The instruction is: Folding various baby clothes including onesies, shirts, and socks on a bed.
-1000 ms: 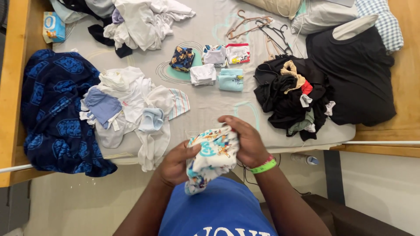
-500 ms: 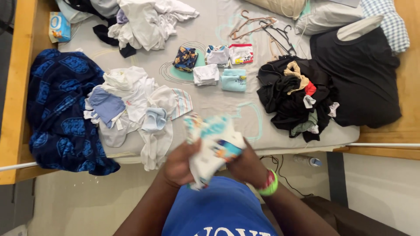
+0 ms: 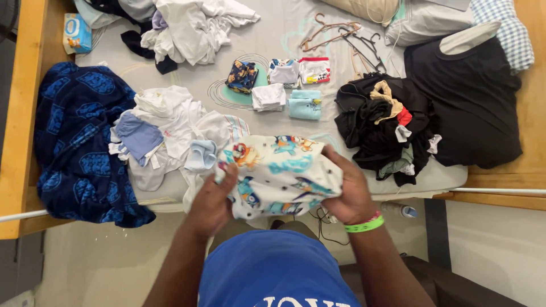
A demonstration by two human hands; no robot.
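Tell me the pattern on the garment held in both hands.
White garment with blue and orange cartoon figures; head view.

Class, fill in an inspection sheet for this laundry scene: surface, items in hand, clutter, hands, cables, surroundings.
Surface: grey bed sheet on a wooden frame.
Items in hand: cartoon-print garment, spread between both hands.
Clutter: five folded small garments; white pile; black pile; blue blanket; hangers.
Hands: left hand and right hand grip the garment's edges.
Cables: dark cable below the bed edge.
Surroundings: tissue box, pillows.
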